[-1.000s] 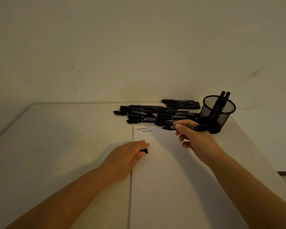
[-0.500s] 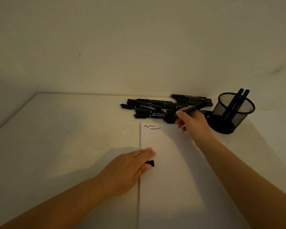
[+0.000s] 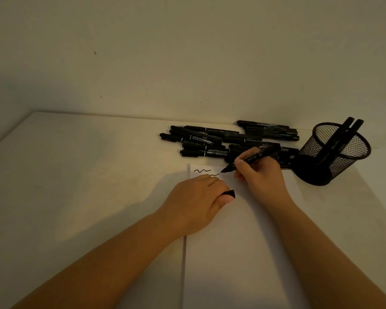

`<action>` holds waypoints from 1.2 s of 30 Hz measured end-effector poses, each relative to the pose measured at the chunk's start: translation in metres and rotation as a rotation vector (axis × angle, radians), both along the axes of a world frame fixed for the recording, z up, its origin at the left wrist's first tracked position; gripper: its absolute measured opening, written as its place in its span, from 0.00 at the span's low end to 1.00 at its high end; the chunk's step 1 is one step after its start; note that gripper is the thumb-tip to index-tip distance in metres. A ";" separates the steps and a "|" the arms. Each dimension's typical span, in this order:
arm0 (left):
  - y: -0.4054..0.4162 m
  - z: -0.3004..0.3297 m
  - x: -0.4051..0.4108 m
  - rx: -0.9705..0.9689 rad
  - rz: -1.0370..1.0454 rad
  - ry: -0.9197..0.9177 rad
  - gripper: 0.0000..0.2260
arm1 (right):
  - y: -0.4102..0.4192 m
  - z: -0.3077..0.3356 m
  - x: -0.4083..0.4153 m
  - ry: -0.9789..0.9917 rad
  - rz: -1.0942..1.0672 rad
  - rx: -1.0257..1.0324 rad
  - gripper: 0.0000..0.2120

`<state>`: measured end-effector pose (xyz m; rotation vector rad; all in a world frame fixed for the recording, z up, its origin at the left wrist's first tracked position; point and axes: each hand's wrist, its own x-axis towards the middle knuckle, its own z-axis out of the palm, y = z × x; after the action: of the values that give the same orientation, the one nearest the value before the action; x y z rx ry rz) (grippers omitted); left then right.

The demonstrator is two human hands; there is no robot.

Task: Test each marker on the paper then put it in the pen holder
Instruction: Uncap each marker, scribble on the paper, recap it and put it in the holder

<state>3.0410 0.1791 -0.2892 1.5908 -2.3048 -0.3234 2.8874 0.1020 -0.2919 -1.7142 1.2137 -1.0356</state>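
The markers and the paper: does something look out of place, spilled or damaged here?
Nothing stands out. The spare markers lie in a loose pile behind the paper, two stand in the pen holder, the right hand writes with one, and the left hand holds its cap.

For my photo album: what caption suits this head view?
Right hand tests a marker on paper; left hand holds its cap.

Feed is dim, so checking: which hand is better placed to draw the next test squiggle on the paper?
Right. The right hand grips the uncapped marker, tip near the squiggles on the paper. The left hand holds only the cap.
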 end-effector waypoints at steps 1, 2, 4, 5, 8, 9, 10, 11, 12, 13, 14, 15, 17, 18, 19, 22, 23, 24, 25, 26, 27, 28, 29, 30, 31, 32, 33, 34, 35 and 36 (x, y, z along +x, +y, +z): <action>0.000 -0.001 0.003 0.001 -0.009 0.038 0.17 | 0.000 0.000 0.000 -0.008 0.019 -0.002 0.07; 0.001 -0.002 0.006 0.004 -0.019 0.073 0.17 | 0.000 0.001 0.000 -0.012 0.035 -0.004 0.07; 0.002 -0.003 0.010 0.015 -0.031 0.124 0.18 | 0.001 0.000 0.001 0.020 0.043 -0.018 0.07; 0.004 -0.003 0.010 0.021 -0.034 0.144 0.19 | 0.000 -0.001 0.000 0.045 0.031 -0.029 0.07; 0.008 -0.003 0.010 0.026 -0.049 0.192 0.21 | -0.002 -0.002 -0.001 0.076 -0.028 -0.032 0.07; 0.008 -0.003 0.011 0.031 -0.051 0.207 0.21 | -0.003 -0.003 -0.002 0.080 -0.044 -0.028 0.07; 0.009 -0.003 0.011 0.036 -0.051 0.223 0.21 | -0.003 -0.004 -0.002 0.088 -0.070 -0.032 0.07; 0.009 -0.003 0.011 0.037 -0.049 0.240 0.21 | -0.003 -0.004 -0.002 0.092 -0.107 -0.047 0.07; 0.009 -0.003 0.011 0.036 -0.048 0.253 0.20 | -0.003 -0.004 -0.002 0.081 -0.147 -0.075 0.07; 0.008 -0.002 0.010 0.034 -0.045 0.261 0.20 | -0.002 -0.004 -0.002 0.055 -0.181 -0.106 0.06; 0.008 -0.003 0.010 0.035 -0.038 0.268 0.19 | 0.000 -0.003 -0.003 0.015 -0.205 -0.132 0.04; 0.008 -0.003 0.010 0.038 -0.024 0.277 0.18 | 0.001 -0.002 -0.003 -0.032 -0.219 -0.147 0.03; 0.007 -0.003 0.010 0.050 0.015 0.308 0.15 | 0.003 0.001 -0.005 -0.130 -0.216 -0.123 0.03; 0.006 -0.004 0.010 0.054 0.035 0.329 0.13 | 0.004 0.003 -0.006 -0.181 -0.194 -0.094 0.04; 0.005 -0.004 0.010 0.053 0.056 0.353 0.11 | 0.005 0.004 -0.006 -0.232 -0.160 -0.059 0.05; 0.002 -0.004 0.009 0.049 0.116 0.405 0.09 | 0.008 0.006 -0.006 -0.453 -0.040 0.103 0.09; 0.000 -0.005 0.008 0.049 0.132 0.410 0.09 | 0.008 0.006 -0.005 -0.535 -0.012 0.162 0.09; 0.000 -0.006 0.008 0.048 0.143 0.414 0.09 | 0.008 0.005 -0.006 -0.599 0.005 0.208 0.11; -0.001 -0.007 0.008 0.045 0.152 0.422 0.09 | 0.008 0.005 -0.006 -0.637 0.018 0.236 0.12; -0.001 -0.008 0.007 0.043 0.161 0.430 0.09 | 0.007 0.005 -0.007 -0.651 0.031 0.248 0.13; -0.002 -0.008 0.007 0.041 0.168 0.436 0.09 | 0.007 0.005 -0.007 -0.644 0.042 0.251 0.13; -0.002 -0.009 0.007 0.040 0.173 0.436 0.09 | 0.007 0.005 -0.007 -0.624 0.049 0.251 0.12; -0.002 -0.009 0.006 0.038 0.174 0.435 0.08 | 0.008 0.005 -0.006 -0.601 0.052 0.249 0.11; -0.002 -0.009 0.006 0.036 0.173 0.437 0.07 | 0.008 0.005 -0.005 -0.581 0.055 0.245 0.11; -0.002 -0.008 0.006 0.036 0.173 0.442 0.06 | 0.009 0.005 -0.005 -0.564 0.058 0.239 0.12; -0.003 -0.008 0.005 0.036 0.174 0.447 0.05 | 0.010 0.005 -0.005 -0.548 0.062 0.234 0.15; -0.003 -0.007 0.005 0.034 0.175 0.449 0.05 | 0.011 0.006 -0.004 -0.531 0.064 0.229 0.17; -0.003 -0.007 0.005 0.031 0.175 0.447 0.05 | 0.012 0.007 -0.004 -0.508 0.070 0.225 0.18; -0.003 -0.008 0.005 0.029 0.174 0.446 0.05 | 0.013 0.007 -0.003 -0.476 0.081 0.217 0.18; -0.003 -0.008 0.005 0.029 0.173 0.448 0.05 | 0.015 0.008 -0.003 -0.444 0.096 0.206 0.17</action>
<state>3.0463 0.1760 -0.2974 1.5315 -1.8218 -0.6028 2.8848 0.1166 -0.2840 -1.2834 0.9074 -1.1163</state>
